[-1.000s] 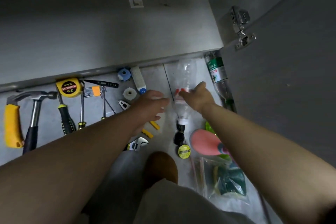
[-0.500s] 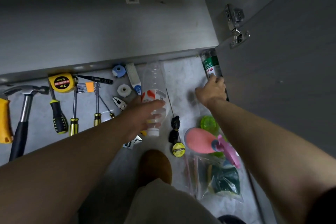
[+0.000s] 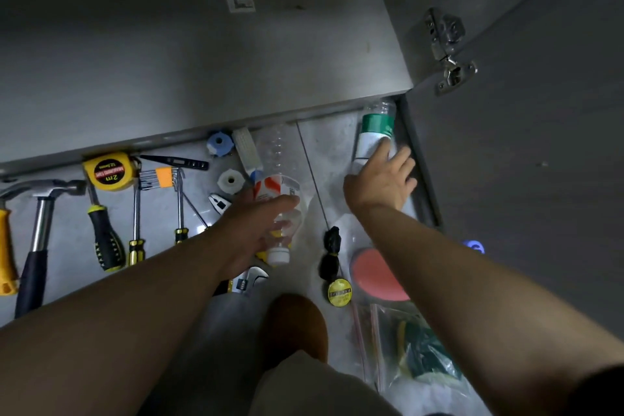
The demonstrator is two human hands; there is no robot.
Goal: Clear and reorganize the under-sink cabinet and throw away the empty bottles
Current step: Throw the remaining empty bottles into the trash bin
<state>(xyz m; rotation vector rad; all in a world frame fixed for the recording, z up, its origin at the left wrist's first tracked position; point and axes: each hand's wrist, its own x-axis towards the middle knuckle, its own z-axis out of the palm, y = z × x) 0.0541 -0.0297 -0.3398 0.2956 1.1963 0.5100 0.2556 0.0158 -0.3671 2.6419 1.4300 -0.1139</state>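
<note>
My left hand [image 3: 251, 230] grips a clear plastic bottle [image 3: 277, 172] with a red-and-white label and a white cap, held just above the floor. My right hand [image 3: 383, 179] grips a second clear bottle [image 3: 373, 132] with a green-and-white label, lying on the floor beside the open cabinet door [image 3: 523, 162]. The hand covers that bottle's lower half. The closed cabinet front [image 3: 169, 61] fills the upper part of the view.
Tools lie in a row on the floor: hammer [image 3: 40, 230], yellow tape measure [image 3: 108, 170], screwdrivers [image 3: 103, 240], hex keys, a wrench [image 3: 248, 280]. A pink round thing [image 3: 371, 275], black cord and bagged sponges [image 3: 422, 355] lie at the right. My foot [image 3: 295, 324] is below.
My right hand let go of the red-labelled bottle and moved right to the green-labelled one, closing round it. My left hand took the red-labelled bottle and drew it left.
</note>
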